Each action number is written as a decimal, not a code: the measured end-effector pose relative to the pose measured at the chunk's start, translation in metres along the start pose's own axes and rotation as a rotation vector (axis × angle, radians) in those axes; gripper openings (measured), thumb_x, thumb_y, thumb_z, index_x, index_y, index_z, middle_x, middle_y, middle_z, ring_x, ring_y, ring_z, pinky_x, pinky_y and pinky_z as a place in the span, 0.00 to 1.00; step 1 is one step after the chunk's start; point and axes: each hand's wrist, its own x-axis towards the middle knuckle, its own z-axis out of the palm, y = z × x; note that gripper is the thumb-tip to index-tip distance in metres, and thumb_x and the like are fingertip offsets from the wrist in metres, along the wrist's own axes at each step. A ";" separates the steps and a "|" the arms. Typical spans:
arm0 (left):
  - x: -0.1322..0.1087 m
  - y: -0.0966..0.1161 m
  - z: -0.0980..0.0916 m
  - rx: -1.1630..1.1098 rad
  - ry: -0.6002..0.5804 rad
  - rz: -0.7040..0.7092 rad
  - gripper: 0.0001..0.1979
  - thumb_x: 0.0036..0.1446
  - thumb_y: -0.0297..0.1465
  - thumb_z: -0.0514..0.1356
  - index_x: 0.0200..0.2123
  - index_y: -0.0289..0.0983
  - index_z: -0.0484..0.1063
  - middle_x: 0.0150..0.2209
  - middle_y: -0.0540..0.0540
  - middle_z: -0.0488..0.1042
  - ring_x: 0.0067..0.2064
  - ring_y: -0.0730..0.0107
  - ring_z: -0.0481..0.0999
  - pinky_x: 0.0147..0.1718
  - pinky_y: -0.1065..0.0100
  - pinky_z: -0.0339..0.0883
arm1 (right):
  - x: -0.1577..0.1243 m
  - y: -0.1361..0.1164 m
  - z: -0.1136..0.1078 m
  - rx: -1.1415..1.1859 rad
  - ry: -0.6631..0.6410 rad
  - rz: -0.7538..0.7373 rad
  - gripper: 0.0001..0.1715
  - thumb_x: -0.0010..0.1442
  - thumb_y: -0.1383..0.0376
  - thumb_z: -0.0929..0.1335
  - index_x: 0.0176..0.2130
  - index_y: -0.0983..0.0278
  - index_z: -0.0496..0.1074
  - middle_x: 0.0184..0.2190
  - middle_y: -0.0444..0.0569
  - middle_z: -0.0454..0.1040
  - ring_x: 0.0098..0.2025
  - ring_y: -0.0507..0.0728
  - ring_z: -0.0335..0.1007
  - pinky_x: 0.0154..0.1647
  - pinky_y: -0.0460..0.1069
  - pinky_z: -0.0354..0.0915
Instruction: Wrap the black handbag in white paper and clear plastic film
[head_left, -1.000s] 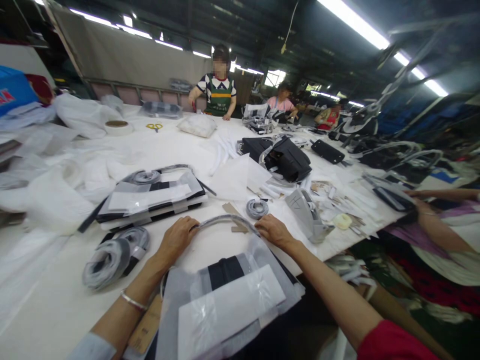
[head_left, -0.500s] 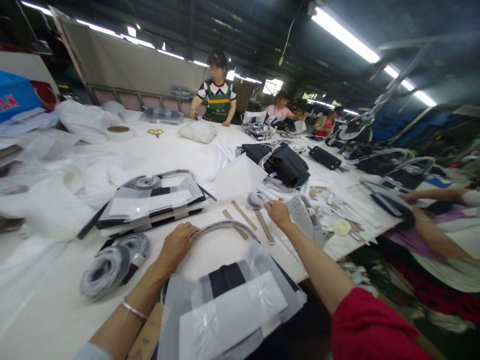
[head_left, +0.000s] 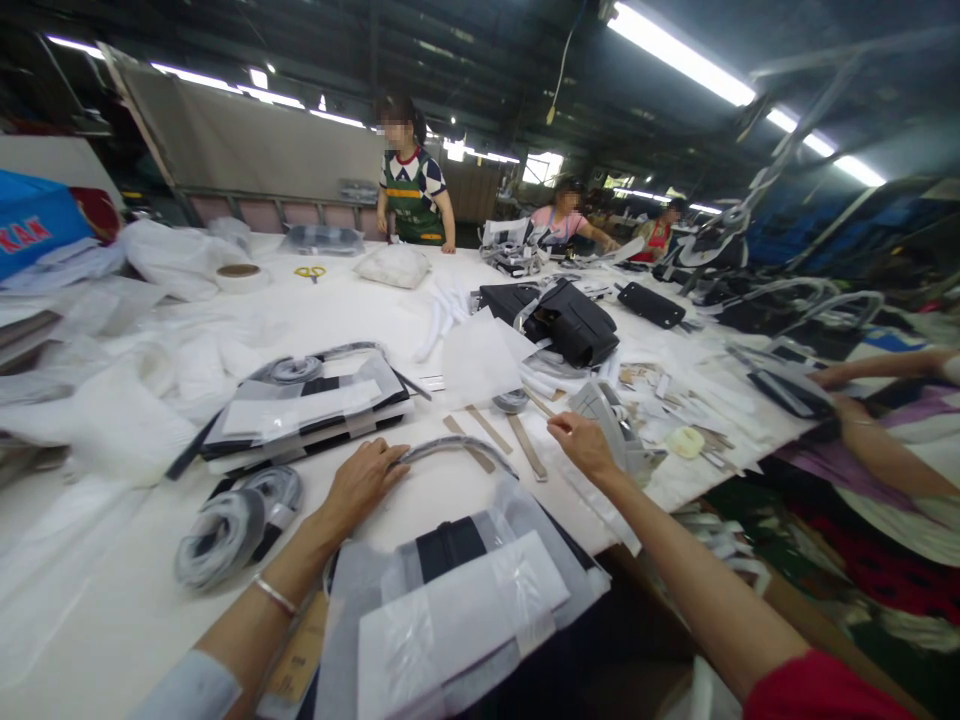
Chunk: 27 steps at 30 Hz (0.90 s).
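Note:
My left hand has its fingers closed at the left side of a plastic-wrapped bag handle. That handle arches over a dark bag in translucent wrapping, with a taped white sheet on its front. Farther right, my right hand pinches the end of a thin tan strip, held above the table. Similar tan strips lie just to its left. A grey roll rests behind them, and a grey-white wrapped piece stands beside the hand.
Another wrapped bag and coiled wrapped straps lie left. Black bags, a white sheet and yellow scissors are farther back. A co-worker stands across the table; another person's arms reach in at right.
My right hand has moved slightly right and down, away from the grey roll, and a tan strip now shows in its fingers. My left hand stays by the handle.

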 end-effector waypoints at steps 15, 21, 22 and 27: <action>0.033 0.017 -0.012 0.122 -0.139 0.036 0.10 0.64 0.27 0.49 0.42 0.38 0.69 0.42 0.43 0.75 0.45 0.60 0.74 0.41 0.64 0.66 | -0.118 0.014 -0.023 0.320 0.137 -0.070 0.13 0.63 0.57 0.65 0.36 0.60 0.76 0.35 0.51 0.79 0.38 0.60 0.75 0.43 0.54 0.70; 0.036 0.022 -0.017 0.171 -0.109 0.014 0.14 0.64 0.29 0.44 0.41 0.37 0.69 0.40 0.42 0.75 0.40 0.60 0.76 0.36 0.64 0.67 | -0.122 -0.029 -0.018 0.358 0.110 -0.328 0.09 0.65 0.65 0.65 0.38 0.60 0.75 0.35 0.49 0.78 0.41 0.57 0.74 0.45 0.52 0.69; 0.034 0.021 -0.017 0.174 -0.098 0.006 0.14 0.64 0.30 0.45 0.42 0.37 0.69 0.41 0.41 0.75 0.41 0.58 0.76 0.37 0.63 0.68 | -0.124 -0.032 -0.018 0.353 0.105 -0.347 0.09 0.66 0.66 0.64 0.38 0.60 0.75 0.35 0.49 0.77 0.41 0.57 0.73 0.44 0.51 0.69; 0.023 0.000 -0.009 0.137 -0.011 -0.031 0.20 0.59 0.39 0.47 0.48 0.37 0.71 0.49 0.37 0.75 0.52 0.52 0.74 0.52 0.56 0.67 | -0.145 -0.024 -0.017 0.352 0.212 -0.294 0.08 0.65 0.66 0.65 0.38 0.60 0.75 0.34 0.48 0.78 0.38 0.56 0.74 0.42 0.50 0.70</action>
